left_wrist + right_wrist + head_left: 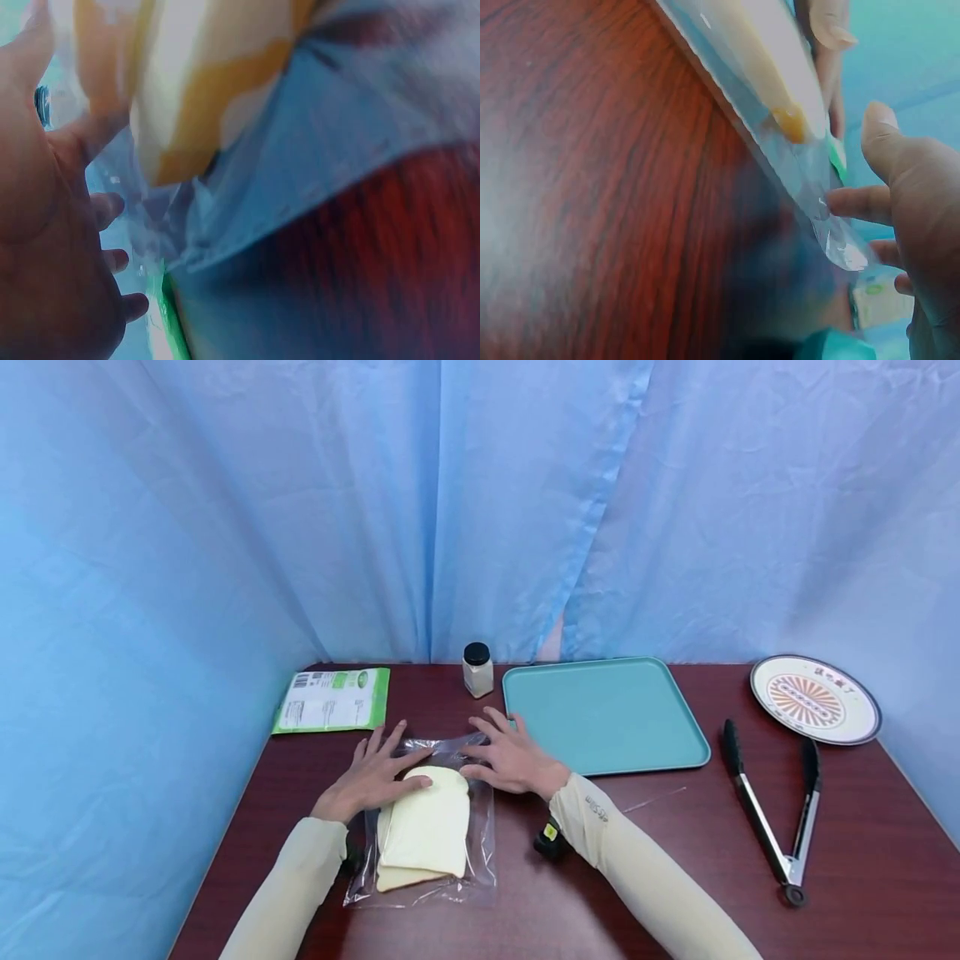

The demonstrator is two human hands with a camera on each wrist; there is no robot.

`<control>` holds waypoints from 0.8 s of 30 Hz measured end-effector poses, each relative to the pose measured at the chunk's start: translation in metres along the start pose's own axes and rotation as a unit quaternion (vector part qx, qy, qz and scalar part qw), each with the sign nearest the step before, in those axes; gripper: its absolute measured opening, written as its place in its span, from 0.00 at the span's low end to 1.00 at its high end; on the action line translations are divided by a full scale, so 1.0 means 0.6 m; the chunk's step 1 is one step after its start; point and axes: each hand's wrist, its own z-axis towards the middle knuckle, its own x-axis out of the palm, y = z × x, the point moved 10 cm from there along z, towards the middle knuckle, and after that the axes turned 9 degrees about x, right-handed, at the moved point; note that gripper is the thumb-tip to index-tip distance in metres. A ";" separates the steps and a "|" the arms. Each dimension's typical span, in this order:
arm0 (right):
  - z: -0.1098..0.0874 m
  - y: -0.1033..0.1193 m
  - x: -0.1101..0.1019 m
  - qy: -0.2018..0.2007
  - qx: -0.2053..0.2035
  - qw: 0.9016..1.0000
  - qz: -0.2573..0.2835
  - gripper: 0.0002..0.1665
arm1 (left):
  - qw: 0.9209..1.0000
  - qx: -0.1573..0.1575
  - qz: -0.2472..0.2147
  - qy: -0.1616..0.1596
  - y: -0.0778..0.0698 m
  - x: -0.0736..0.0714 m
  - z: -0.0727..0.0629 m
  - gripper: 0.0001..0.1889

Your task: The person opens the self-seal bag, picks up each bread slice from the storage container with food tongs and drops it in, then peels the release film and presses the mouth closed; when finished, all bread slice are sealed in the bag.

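A clear plastic bag (483,843) lies flat on the table, with slices of white bread (427,822) inside, the upper one slightly offset from the one beneath. My left hand (371,777) reaches over the bag's upper left, its fingers spread and its thumb across the top of the bread. At the upper right corner, my right hand (510,756) has its fingers extended over the bag's edge. In the right wrist view, fingertips (859,202) of that hand touch the film. The left wrist view shows bread crust (225,90) through the film beside the left palm.
A green-and-white packet (332,700) lies at the back left. Behind the hands stands a black-lidded jar (477,670), with a teal tray (607,714) to its right. Tongs (780,852) lie spread at the right, near a patterned plate (816,700). Blue curtains surround the table.
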 end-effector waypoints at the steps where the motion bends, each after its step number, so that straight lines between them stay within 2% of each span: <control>1: -0.002 -0.004 -0.002 -0.002 0.001 1.000 0.004 0.30 | 1.000 -0.001 -0.003 -0.003 0.002 -0.002 -0.002 0.33; 9: -0.019 -0.029 -0.004 -0.019 0.005 1.000 0.019 0.29 | 1.000 -0.008 -0.021 -0.021 0.024 -0.008 -0.022 0.35; 16: -0.030 -0.046 -0.001 -0.016 0.018 1.000 0.018 0.30 | 0.998 -0.020 -0.051 -0.030 0.048 -0.011 -0.042 0.35; 24: -0.037 -0.055 -0.001 -0.014 0.022 1.000 0.014 0.31 | 0.997 -0.024 -0.059 -0.054 0.066 -0.024 -0.067 0.35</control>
